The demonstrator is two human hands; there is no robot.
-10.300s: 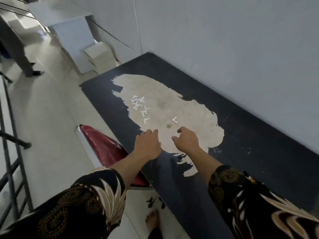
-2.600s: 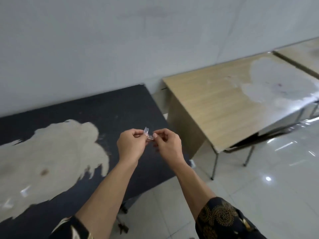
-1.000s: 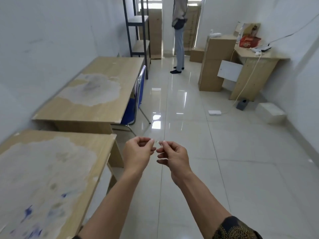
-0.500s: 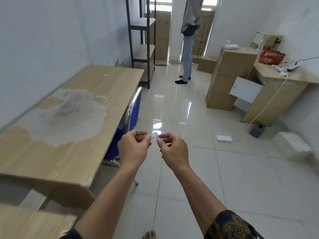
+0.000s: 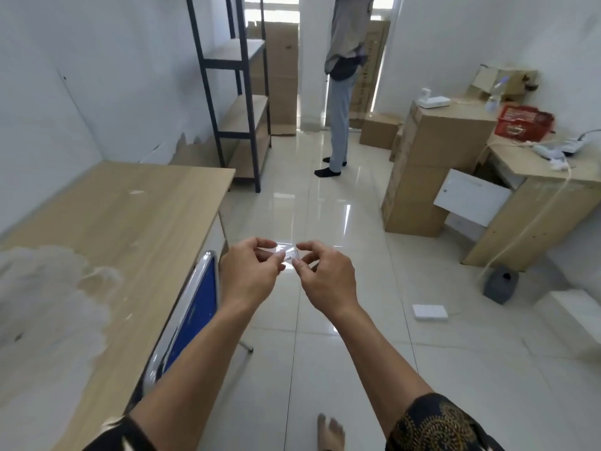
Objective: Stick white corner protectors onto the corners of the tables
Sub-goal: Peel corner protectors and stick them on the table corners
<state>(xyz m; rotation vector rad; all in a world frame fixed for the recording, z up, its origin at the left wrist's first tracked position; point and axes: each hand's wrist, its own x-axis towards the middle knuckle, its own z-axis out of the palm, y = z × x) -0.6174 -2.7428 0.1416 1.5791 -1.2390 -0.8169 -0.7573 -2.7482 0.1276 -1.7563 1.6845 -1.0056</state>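
1. Both hands have drawn a little apart since half a second ago, and the wooden table (image 5: 123, 229) now lies closer on the left.
2. Between them the corner protector (image 5: 287, 253), small and pale, hangs above the tiled floor (image 5: 325, 336), its long axis running left to right. Which way its corner points is too blurred to tell.
3. The left hand (image 5: 250, 275) pinches its left end and the right hand (image 5: 327, 276) pinches its right end.
4. A blue chair (image 5: 196, 307) is tucked under the table beside the left forearm.

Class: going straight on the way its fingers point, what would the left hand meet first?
Probably the right hand, just across the corner protector that it and the left hand pinch; depth unclear.
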